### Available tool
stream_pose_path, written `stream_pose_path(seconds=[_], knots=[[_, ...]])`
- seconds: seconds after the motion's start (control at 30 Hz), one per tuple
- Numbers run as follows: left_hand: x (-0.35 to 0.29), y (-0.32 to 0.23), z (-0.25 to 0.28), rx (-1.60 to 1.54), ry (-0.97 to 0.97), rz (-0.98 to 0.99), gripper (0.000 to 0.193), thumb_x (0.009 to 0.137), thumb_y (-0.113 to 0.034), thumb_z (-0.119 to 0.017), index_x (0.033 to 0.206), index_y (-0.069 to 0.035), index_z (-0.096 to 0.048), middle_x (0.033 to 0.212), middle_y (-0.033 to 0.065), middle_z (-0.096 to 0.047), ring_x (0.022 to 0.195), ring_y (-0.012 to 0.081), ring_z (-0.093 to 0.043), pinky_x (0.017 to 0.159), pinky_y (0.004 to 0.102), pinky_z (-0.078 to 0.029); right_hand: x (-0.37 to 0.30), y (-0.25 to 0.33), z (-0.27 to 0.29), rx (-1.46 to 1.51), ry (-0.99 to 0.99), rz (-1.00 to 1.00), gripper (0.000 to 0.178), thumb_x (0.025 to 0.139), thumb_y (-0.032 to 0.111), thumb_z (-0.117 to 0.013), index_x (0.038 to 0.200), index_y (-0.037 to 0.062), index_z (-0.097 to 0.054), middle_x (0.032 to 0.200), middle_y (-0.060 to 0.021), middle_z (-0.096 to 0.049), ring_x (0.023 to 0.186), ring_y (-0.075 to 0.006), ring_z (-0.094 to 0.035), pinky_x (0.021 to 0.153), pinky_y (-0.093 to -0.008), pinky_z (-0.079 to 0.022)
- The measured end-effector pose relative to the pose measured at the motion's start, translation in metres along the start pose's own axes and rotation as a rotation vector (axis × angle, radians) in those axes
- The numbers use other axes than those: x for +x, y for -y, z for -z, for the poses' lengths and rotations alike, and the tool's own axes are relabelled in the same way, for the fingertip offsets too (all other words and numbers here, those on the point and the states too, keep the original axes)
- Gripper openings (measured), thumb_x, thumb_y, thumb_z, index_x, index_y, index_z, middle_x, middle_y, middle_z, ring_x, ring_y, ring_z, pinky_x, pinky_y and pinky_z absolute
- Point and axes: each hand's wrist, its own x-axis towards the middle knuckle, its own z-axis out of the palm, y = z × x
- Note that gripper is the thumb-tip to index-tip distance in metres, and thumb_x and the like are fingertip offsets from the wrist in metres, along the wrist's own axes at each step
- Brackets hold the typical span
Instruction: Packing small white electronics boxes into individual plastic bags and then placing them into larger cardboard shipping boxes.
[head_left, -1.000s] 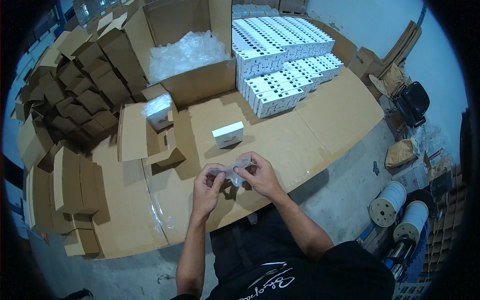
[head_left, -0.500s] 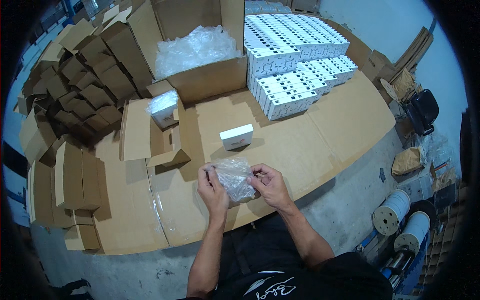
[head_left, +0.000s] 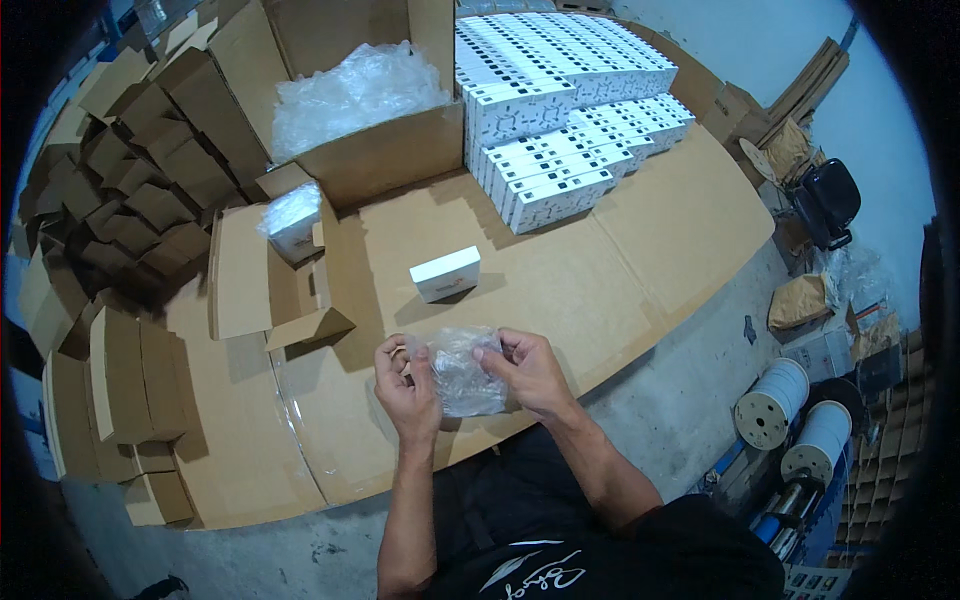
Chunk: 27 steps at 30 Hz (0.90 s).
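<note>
Between my two hands is a clear bubble-wrap bag (head_left: pixel 465 375), crinkled and see-through, above the near edge of the cardboard-covered table. My left hand (head_left: pixel 408 385) pinches its left upper edge with thumb and fingers. My right hand (head_left: pixel 530 370) grips the upper right edge, the thumb lying over the plastic. Just beyond the bag, a small white box (head_left: pixel 445 274) stands on its long side. To its left an open brown carton (head_left: pixel 240 285) holds a white box in bubble wrap (head_left: pixel 293 222) at its far end.
A big carton (head_left: pixel 385 155) of clear bags (head_left: pixel 360 100) stands at the back. White boxes (head_left: pixel 550 190) are stacked in rows at the far right. Folded-open brown cartons (head_left: pixel 140 200) pile up on the left. Cable reels (head_left: pixel 772 403) sit on the floor at right.
The view has shifted, so the table and boxes appear further left. Both hands still hold the bag, which now looks spread a little wider between them.
</note>
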Motion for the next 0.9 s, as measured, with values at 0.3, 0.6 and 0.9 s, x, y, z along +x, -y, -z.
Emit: stream_pose_path(seconds=[0.3,0.6,0.9], knots=[[0.000,0.016,0.016,0.084,0.094,-0.019,0.013,0.103,-0.013,-0.060,0.100,-0.001,-0.055,0.074,-0.0013,-0.055,0.064,0.0042,-0.047,0.054,0.0215,-0.037,0.006,0.003,0.009,0.298,-0.237,0.208,0.008,0.099,0.002,-0.061,0.107,-0.0003,-0.062,0.095,-0.0041,-0.064,0.086,-0.0084,-0.058,0.076,-0.0241,-0.049],[-0.001,0.016,0.013,0.075,0.049,-0.151,0.015,0.105,-0.015,-0.058,0.105,0.000,-0.055,0.085,0.0024,-0.058,0.074,0.0079,-0.053,0.060,0.0212,-0.044,0.012,0.058,0.011,-0.695,-0.012,0.686,0.025,0.084,0.005,-0.075,0.107,0.0033,-0.066,0.103,-0.0093,-0.067,0.092,-0.0211,-0.064,0.078,-0.0340,-0.051],[-0.001,0.018,0.014,0.349,0.027,-0.259,0.014,0.105,-0.015,-0.056,0.105,-0.001,-0.055,0.083,0.0100,-0.062,0.074,0.0155,-0.059,0.066,0.0294,-0.050,0.030,0.066,0.005,-0.938,0.248,0.781,0.024,0.078,0.007,-0.079,0.098,0.0025,-0.065,0.091,-0.0102,-0.066,0.090,-0.0283,-0.066,0.083,-0.0390,-0.052]])
